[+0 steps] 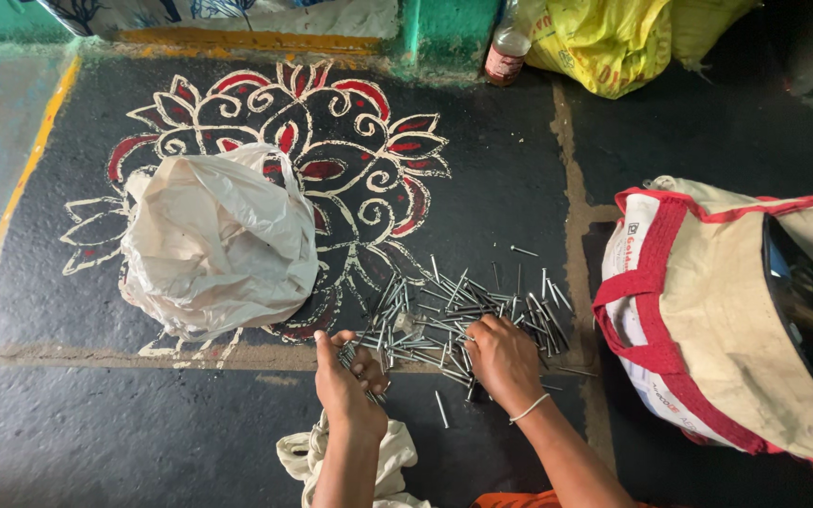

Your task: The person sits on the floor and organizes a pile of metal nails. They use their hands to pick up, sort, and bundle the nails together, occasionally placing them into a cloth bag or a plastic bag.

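Observation:
A pile of grey metal nails (454,315) lies spread on the dark painted floor in front of me. My left hand (345,372) is curled around a bundle of nails (350,354) at the pile's left edge. My right hand (501,357), with a white band on its wrist, rests fingers-down on the pile's near side, fingertips among the nails. Whether it grips any I cannot tell. A single nail (441,409) lies apart, between my two forearms.
A crumpled white plastic bag (214,240) sits left of the pile on a red-and-white floor drawing. A beige cloth bag with red trim (708,320) stands open at right. A small bottle (506,52) and a yellow sack (604,38) lie at the far wall. White cloth (397,461) lies under my left arm.

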